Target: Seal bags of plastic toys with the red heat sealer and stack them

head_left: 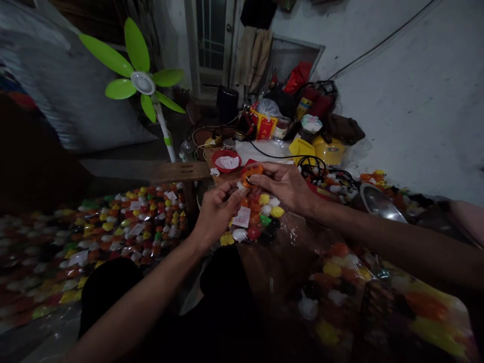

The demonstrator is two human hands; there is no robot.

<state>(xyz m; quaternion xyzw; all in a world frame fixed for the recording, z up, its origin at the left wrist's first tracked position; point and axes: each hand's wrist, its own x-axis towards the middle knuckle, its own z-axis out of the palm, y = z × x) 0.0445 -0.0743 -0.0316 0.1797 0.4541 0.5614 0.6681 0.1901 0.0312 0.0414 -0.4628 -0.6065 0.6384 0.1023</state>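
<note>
Beside colourful figures (pixel 265 220), right hand (pixel 285 185) gripping orange piece (pixel 256 171), left hand (pixel 216 212) alongside

1. At twelve o'clock you face a paned door (pixel 212 35).
2. At your two o'clock rises a scuffed, pale wall (pixel 427 85).
3. Your eleven o'clock has a wooden bench (pixel 176 172).
4. Your light is dim.

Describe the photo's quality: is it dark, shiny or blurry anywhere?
Head view: dim overall; glints on the clear plastic; a pale sheen on the silvery bowl; toys at lower right look soft and stretched, perhaps by a wide lens; the orange piece shows its colour but little fine detail.
</note>
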